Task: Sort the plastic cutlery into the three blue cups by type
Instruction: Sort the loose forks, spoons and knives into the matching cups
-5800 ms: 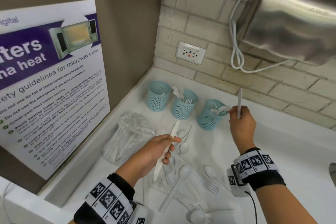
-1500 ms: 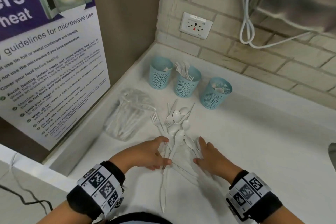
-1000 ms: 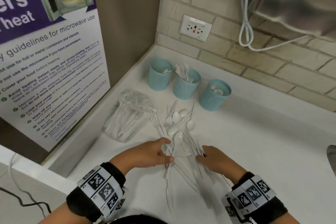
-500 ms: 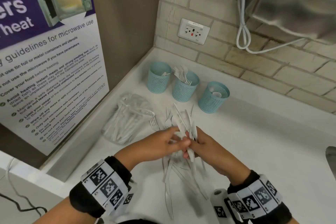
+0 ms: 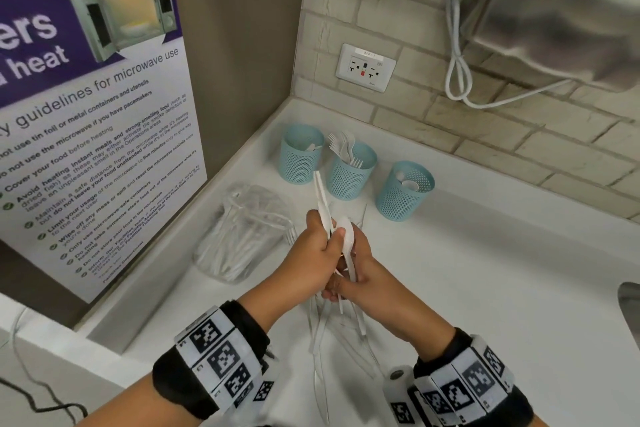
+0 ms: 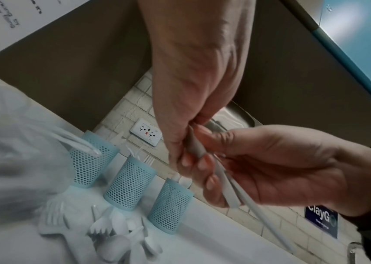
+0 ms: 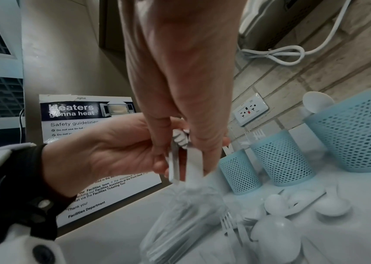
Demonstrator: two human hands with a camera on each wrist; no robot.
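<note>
Raised hands [image 5: 341, 258] grip cutlery bundle [image 5: 325, 208].

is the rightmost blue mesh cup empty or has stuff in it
Not empty. The rightmost blue mesh cup stands upright, and white plastic spoon bowls show inside its rim; how many, cannot tell.

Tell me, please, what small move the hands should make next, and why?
Probably carry the knives to the leftmost cup. Both the left hand and right hand grip them above the pile; forks fill the middle cup, spoons the right cup.
</note>
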